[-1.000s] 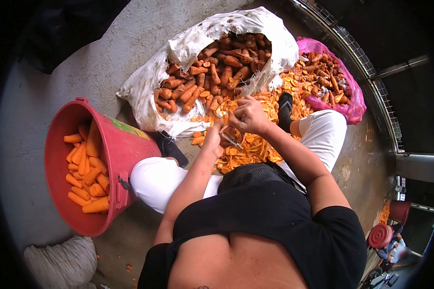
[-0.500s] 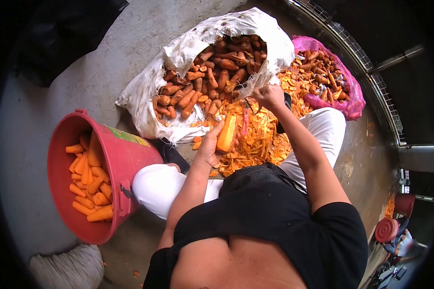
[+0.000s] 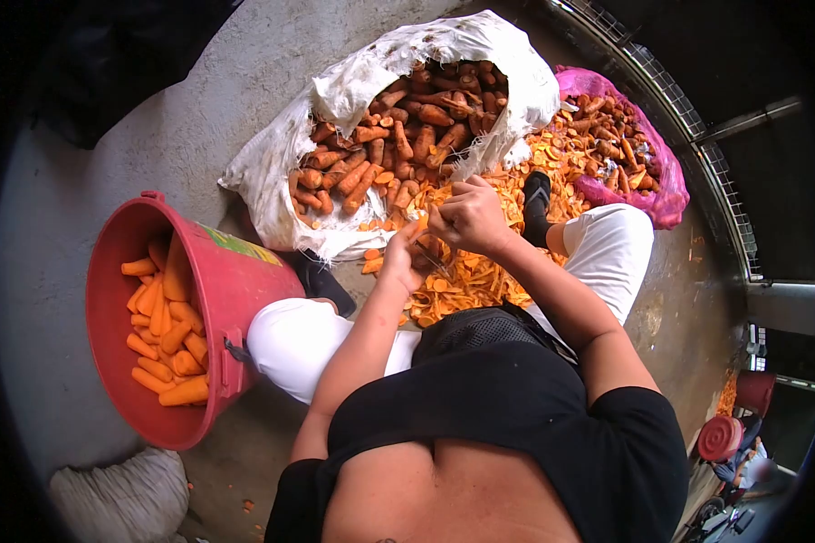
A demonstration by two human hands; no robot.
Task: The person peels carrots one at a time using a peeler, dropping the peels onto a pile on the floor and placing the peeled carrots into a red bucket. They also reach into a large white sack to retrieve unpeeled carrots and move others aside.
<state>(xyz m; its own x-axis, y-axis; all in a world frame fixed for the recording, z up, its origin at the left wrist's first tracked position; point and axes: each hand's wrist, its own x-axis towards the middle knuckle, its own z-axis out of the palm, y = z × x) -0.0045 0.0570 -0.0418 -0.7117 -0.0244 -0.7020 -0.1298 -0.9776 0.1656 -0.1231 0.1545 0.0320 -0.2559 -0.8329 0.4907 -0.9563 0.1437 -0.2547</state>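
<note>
My left hand (image 3: pixel 404 260) is closed around a peeled carrot (image 3: pixel 423 223), of which only a small orange part shows between the hands. Right against it is my right hand (image 3: pixel 471 216), a fist around a peeler that is almost wholly hidden now; its red part showed earlier. Below both hands lies a heap of orange peelings (image 3: pixel 471 282). Just beyond them, a torn white sack (image 3: pixel 272 195) lies on its side, full of unpeeled carrots (image 3: pixel 358 176).
To the left, a tilted red bucket (image 3: pixel 254 285) holds several peeled carrots (image 3: pixel 177 339). A pink sack (image 3: pixel 670 185) of carrots and scraps lies at the far right. A pale sack (image 3: pixel 122 498) sits at lower left. Another person (image 3: pixel 747 466) is at the right edge near a red container (image 3: pixel 721 438).
My right hand has come down and left, up to the carrot in my left hand. The carrot and the red part of the peeler are now mostly covered.
</note>
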